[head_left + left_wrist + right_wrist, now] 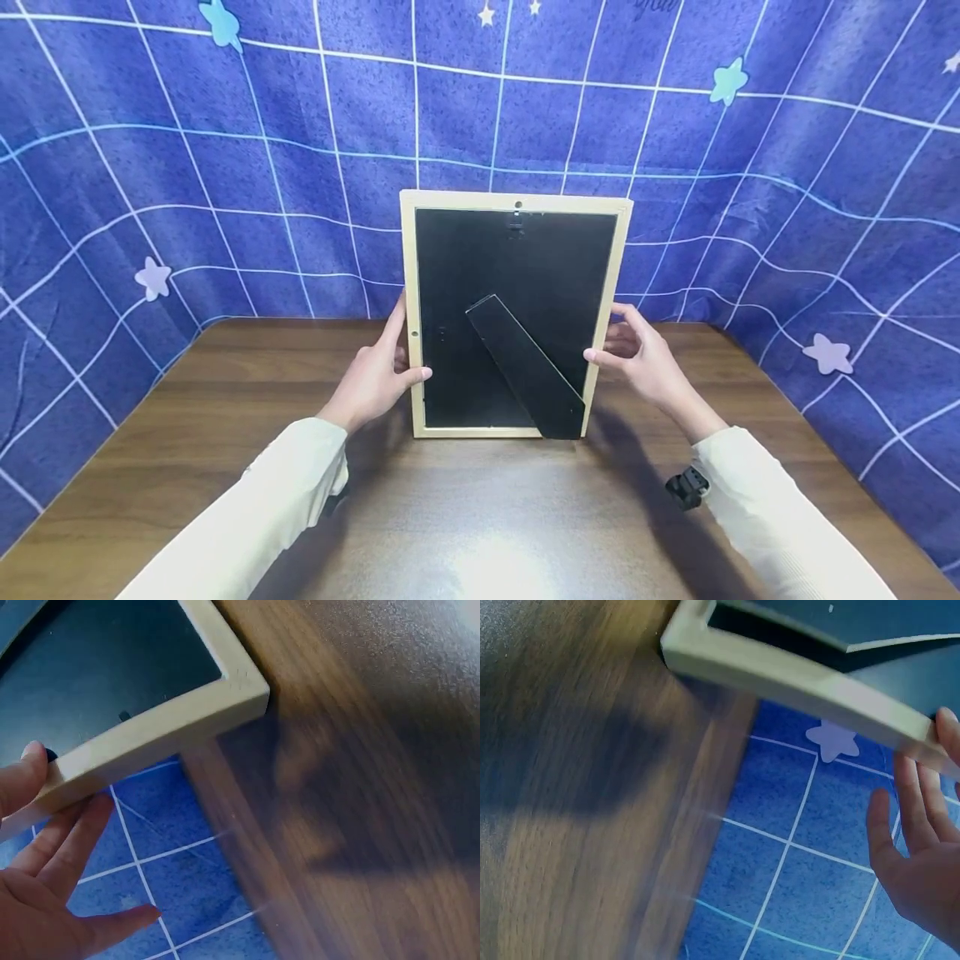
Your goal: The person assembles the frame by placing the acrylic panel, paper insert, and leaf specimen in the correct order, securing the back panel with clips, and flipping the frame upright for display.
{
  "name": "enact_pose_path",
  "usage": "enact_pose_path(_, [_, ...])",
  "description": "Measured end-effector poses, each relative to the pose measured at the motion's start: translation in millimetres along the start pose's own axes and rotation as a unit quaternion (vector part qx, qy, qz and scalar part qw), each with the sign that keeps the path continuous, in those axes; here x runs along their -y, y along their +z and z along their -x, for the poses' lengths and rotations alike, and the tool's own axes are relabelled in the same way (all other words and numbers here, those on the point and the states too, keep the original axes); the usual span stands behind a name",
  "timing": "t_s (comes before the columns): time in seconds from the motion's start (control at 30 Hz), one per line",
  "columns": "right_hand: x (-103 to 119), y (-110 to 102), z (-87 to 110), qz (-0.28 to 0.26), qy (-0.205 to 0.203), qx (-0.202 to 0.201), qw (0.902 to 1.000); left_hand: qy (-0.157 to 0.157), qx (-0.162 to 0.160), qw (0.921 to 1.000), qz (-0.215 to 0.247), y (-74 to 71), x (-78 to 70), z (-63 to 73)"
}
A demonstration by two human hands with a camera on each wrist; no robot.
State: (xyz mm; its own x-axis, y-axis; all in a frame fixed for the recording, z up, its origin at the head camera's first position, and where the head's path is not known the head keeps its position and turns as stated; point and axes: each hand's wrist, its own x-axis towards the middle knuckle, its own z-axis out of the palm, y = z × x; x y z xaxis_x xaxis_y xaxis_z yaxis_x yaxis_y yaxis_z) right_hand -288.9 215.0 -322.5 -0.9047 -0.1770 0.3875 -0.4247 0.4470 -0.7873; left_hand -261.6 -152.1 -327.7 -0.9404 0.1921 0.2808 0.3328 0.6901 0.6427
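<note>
A picture frame (480, 258) with a pale wood border stands upright on the table, its black back towards me. A black easel leg (528, 371) slants from the middle of the back to the lower right corner. My left hand (378, 375) grips the left side, the thumb on the back and some fingers behind the edge. Opposite it, my right hand (648, 358) pinches the right side with the thumb at the border. In the wrist views, the left hand (49, 892) and right hand (922, 859) hold the border while one finger of each sticks out free. The frame's front is hidden.
The brown wood-grain table (495, 508) carries a bright glare near me. Behind it and at both sides hangs a blue cloth (337, 108) with white grid lines and stars. A small black device (686, 487) sits at my right wrist.
</note>
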Motion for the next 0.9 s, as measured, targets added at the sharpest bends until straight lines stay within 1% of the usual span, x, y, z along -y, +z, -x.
enact_pose_path(0.13, [-3,4,-0.4,0.044,-0.019,-0.039,0.9981,0.025,-0.010,0.9993,-0.028,4.3,-0.3,-1.9])
enact_pose_path(0.23, [-4,7,-1.0,0.067,-0.029,-0.056,0.9958,0.033,-0.017,0.9988,-0.032,7.3,-0.4,-2.5])
enact_pose_path(0.43, [-1,11,-3.3,0.077,-0.027,-0.055,0.9952,0.031,-0.043,0.9982,-0.027,10.3,0.6,-3.6])
enact_pose_path(0.5, [2,11,-2.6,0.097,-0.017,-0.050,0.9939,0.033,-0.049,0.9979,-0.028,11.1,1.5,-4.2])
enact_pose_path(0.57, [6,11,-1.1,0.119,0.004,-0.041,0.9920,0.035,-0.053,0.9976,-0.028,12.0,2.3,-4.6])
enact_pose_path(0.67, [12,11,3.0,0.157,0.058,-0.009,0.9858,0.038,-0.054,0.9975,-0.025,12.4,2.3,-4.6])
enact_pose_path(0.77, [15,9,8.6,0.174,0.112,0.056,0.9768,0.038,-0.052,0.9976,-0.025,12.7,2.1,-4.1])
enact_pose_path(0.83, [14,7,12.7,0.171,0.122,0.105,0.9720,0.037,-0.051,0.9977,-0.025,12.6,1.7,-3.6])
enact_pose_path(0.9, [11,6,17.3,0.139,0.125,0.157,0.9698,0.035,-0.049,0.9978,-0.027,12.8,1.7,-3.4])
